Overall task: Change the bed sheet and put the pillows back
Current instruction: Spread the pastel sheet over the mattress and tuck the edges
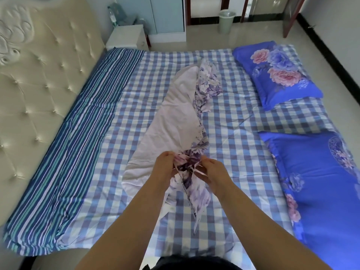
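Both forearms are extended over the checked bedding (224,121); the near end of the floral sheet (175,121) is pinched by the left hand (165,168) and right hand (212,172). Light, limp cloth is judged; hem corners are best gripped. Its bunched long axis runs away across mid-bed. Two blue pillows (278,75) lie rightward.

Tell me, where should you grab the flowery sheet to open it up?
Probably at the near bunched end of the flowery sheet, from the bed's foot side, where left hand and right hand pinch its edges; the rest lies in a long heap.
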The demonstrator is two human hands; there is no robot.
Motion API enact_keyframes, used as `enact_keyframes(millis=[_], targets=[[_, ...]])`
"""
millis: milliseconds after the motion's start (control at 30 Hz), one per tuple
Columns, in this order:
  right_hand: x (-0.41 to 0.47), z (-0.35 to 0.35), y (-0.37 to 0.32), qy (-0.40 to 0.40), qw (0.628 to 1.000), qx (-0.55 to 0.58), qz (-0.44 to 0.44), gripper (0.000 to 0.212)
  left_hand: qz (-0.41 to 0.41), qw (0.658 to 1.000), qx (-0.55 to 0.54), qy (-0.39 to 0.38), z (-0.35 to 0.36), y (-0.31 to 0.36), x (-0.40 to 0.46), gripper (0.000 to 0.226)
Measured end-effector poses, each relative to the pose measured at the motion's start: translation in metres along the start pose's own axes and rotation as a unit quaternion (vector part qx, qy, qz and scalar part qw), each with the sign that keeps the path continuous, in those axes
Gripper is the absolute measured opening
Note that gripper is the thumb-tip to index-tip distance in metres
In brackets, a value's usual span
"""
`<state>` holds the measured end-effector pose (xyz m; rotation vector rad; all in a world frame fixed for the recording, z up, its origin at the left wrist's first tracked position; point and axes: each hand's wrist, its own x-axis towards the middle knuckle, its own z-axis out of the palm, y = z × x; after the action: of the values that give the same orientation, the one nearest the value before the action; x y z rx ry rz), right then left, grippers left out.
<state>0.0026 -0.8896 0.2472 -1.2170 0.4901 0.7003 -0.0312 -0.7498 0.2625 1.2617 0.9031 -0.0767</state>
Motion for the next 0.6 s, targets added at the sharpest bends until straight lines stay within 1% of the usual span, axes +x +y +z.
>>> enact_keyframes(millis=[67,100,133,167,200,233,267,300,333,367,400,433,467,500,533,567,600], targets=[[0.008,-0.005,0.000,0.028,0.994,0.103,0.018,0.031,-0.040,0.997,-0.064,0.021,-0.022,0.006,0.021,0.029],[0.011,-0.011,-0.001,0.046,0.985,0.167,0.023,0.033,-0.044,0.994,-0.090,0.031,-0.035,0.013,0.027,0.028],[0.015,-0.018,-0.006,0.068,0.971,0.228,0.029,0.033,-0.039,0.994,-0.091,0.050,-0.058,0.023,0.037,0.029],[0.017,-0.028,-0.013,0.085,0.959,0.268,0.021,0.033,-0.033,0.990,-0.095,0.103,-0.081,0.037,0.047,0.030],[0.016,-0.040,-0.024,0.109,0.961,0.255,-0.012,0.031,-0.016,0.985,-0.083,0.148,-0.102,0.055,0.054,0.029],[0.018,-0.056,-0.038,0.161,0.976,0.142,-0.048,0.025,0.007,0.976,-0.079,0.201,-0.119,0.077,0.057,0.027],[0.025,-0.077,-0.048,0.246,0.967,-0.046,-0.058,0.017,0.041,0.975,-0.067,0.209,-0.130,0.098,0.056,0.024],[0.028,-0.096,-0.050,0.310,0.927,-0.208,-0.047,0.016,0.081,0.974,0.004,0.212,-0.133,0.116,0.048,0.023],[0.035,-0.112,-0.049,0.362,0.867,-0.342,-0.014,0.026,0.117,0.961,0.143,0.207,-0.134,0.133,0.037,0.026],[0.040,-0.128,-0.043,0.402,0.802,-0.442,-0.003,0.033,0.149,0.920,0.285,0.224,-0.130,0.146,0.026,0.030],[0.043,-0.140,-0.030,0.409,0.766,-0.496,-0.008,0.037,0.179,0.851,0.429,0.245,-0.122,0.154,0.009,0.030],[0.044,-0.144,-0.018,0.428,0.768,-0.477,0.008,0.039,0.207,0.800,0.501,0.257,-0.112,0.165,-0.006,0.026],[0.043,-0.136,-0.009,0.462,0.802,-0.376,0.042,0.042,0.253,0.774,0.527,0.242,-0.105,0.169,-0.010,0.028],[0.043,-0.125,0.000,0.472,0.829,-0.294,0.062,0.045,0.268,0.788,0.512,0.212,-0.099,0.170,-0.013,0.031],[0.041,-0.105,0.004,0.442,0.847,-0.292,0.048,0.048,0.283,0.826,0.456,0.171,-0.091,0.165,-0.015,0.029],[0.041,-0.083,0.011,0.396,0.860,-0.323,-0.002,0.049,0.247,0.920,0.281,0.121,-0.080,0.157,-0.009,0.024],[0.041,-0.059,0.016,0.312,0.882,-0.349,-0.046,0.049,0.158,0.983,0.071,0.054,-0.069,0.151,-0.008,0.021]])
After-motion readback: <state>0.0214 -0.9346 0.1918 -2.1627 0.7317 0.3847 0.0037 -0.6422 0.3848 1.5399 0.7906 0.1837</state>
